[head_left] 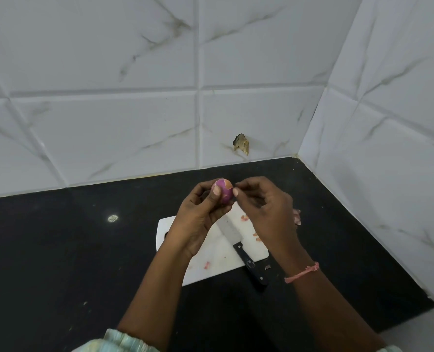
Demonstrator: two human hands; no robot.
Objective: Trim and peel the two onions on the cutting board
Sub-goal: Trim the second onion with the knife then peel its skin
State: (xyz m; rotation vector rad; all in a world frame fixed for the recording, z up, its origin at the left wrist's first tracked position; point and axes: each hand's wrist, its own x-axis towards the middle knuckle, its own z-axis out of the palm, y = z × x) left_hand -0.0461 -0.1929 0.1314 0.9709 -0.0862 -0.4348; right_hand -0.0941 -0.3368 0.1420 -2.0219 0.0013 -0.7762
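I see my left hand (202,212) clamped around a small purple onion (224,191), lifted above the far edge of the white cutting board (210,260). My right hand (266,207) pinches skin at the onion's side. A knife (238,246) lies on the board, handle overhanging the black tabletop (71,245).
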